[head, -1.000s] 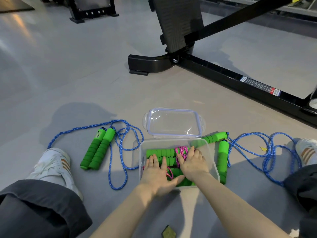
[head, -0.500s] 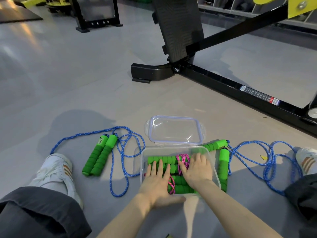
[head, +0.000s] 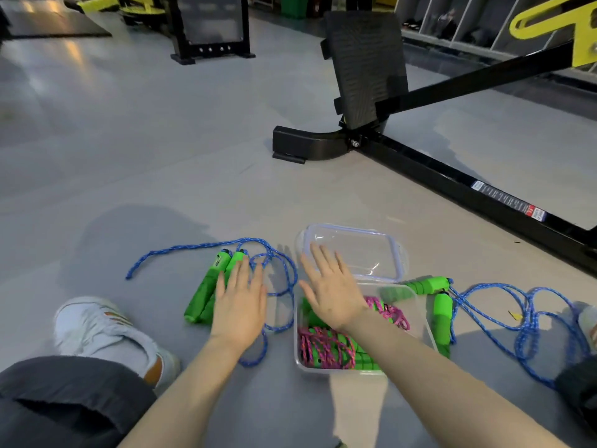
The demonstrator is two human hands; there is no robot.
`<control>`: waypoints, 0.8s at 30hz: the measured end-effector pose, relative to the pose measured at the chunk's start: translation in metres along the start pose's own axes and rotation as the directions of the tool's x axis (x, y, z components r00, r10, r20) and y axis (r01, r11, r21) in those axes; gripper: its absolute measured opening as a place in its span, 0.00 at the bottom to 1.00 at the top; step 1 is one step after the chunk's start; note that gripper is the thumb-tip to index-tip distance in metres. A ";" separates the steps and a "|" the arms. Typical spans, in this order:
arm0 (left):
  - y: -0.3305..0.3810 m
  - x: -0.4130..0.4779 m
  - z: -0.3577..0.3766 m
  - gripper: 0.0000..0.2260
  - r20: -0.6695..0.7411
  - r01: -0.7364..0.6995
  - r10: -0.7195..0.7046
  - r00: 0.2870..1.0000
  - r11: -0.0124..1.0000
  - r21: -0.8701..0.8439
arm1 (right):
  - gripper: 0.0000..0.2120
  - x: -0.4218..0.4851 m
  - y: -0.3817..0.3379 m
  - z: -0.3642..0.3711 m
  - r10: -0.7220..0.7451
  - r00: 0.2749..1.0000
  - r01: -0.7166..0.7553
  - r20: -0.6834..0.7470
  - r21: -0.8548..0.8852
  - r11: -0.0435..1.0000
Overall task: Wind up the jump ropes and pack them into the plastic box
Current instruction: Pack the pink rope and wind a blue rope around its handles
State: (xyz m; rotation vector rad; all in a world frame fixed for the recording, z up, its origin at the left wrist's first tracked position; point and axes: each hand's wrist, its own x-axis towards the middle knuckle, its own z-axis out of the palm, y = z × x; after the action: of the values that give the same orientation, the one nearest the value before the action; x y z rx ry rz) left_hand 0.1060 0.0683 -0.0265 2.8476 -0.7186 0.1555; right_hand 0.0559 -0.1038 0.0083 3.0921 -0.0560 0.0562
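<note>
While L hand (head: 239, 307) is flat over handles (head: 201, 294), R hand (head: 332, 295) fingers (head: 319, 258) splay, empty.

Lifts left hand (head: 240, 305) out of box (head: 323, 371), over left handles (head: 203, 292); raises right hand (head: 332, 292) above box's left edge.

Place: we take this for a gym.
Far right: we see a black machine frame (head: 439, 179) with a ribbed footplate (head: 365, 66) and a yellow arm (head: 581, 33).
Far left: a black stand (head: 211, 51) on grey floor (head: 129, 140).
Near: a blue jump rope (head: 193, 246).
</note>
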 end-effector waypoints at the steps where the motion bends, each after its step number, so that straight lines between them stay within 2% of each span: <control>1: -0.014 0.003 0.004 0.19 0.047 0.049 -0.050 0.998 0.999 0.023 | 0.29 0.010 -0.014 0.000 -0.056 0.998 0.056 0.033 0.009 0.998; 2: -0.026 0.005 0.007 0.18 0.093 0.097 -0.101 0.991 0.994 0.043 | 0.32 0.020 -0.028 0.002 -0.123 0.990 0.123 0.073 0.010 0.992; 4: -0.042 0.009 0.014 0.23 0.199 0.198 -0.207 0.958 0.978 0.063 | 0.31 0.037 -0.048 0.009 -0.217 0.964 0.225 0.153 -0.034 0.974; 7: -0.056 0.014 0.029 0.28 0.345 0.388 -0.397 0.851 0.916 0.096 | 0.28 0.060 -0.069 0.022 -0.237 0.927 0.280 0.290 -0.117 0.953; 9: -0.060 0.015 0.038 0.28 0.377 0.439 -0.423 0.824 0.897 0.046 | 0.31 0.071 -0.076 0.029 -0.244 0.898 0.318 0.365 -0.158 0.935; 11: -0.064 0.016 0.043 0.30 0.323 0.357 -0.338 0.884 0.934 0.001 | 0.32 0.078 -0.077 0.034 -0.247 0.877 0.336 0.412 -0.159 0.928; 12: -0.069 0.014 0.049 0.31 0.347 0.286 -0.286 0.893 0.957 0.053 | 0.32 0.081 -0.077 0.035 -0.249 0.868 0.344 0.429 -0.159 0.926; 13: -0.074 0.009 0.055 0.32 0.302 0.228 -0.246 0.921 0.969 0.094 | 0.32 0.083 -0.076 0.034 -0.250 0.861 0.348 0.443 -0.155 0.925; 15: -0.075 0.001 0.061 0.31 0.283 0.116 -0.141 0.949 0.988 0.102 | 0.32 0.087 -0.076 0.034 -0.237 0.853 0.326 0.465 -0.121 0.938; 17: -0.066 -0.005 0.045 0.31 0.305 0.014 -0.065 0.950 0.986 0.169 | 0.34 0.086 -0.078 0.034 -0.223 0.849 0.294 0.479 -0.078 0.953; 20: -0.067 -0.012 0.041 0.33 0.356 -0.046 -0.028 0.934 0.979 0.198 | 0.35 0.075 -0.076 0.036 -0.224 0.872 0.281 0.436 -0.070 0.957; 24: -0.070 -0.019 0.037 0.33 0.351 -0.145 0.055 0.935 0.961 0.236 | 0.31 0.063 -0.075 0.036 -0.346 0.875 0.411 0.339 -0.142 0.901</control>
State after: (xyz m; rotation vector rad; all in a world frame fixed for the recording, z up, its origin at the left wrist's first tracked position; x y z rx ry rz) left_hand 0.1251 0.1294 -0.0773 3.1276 -0.9784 -0.2596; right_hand 0.1233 -0.0331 -0.0286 2.8072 0.5035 -0.4170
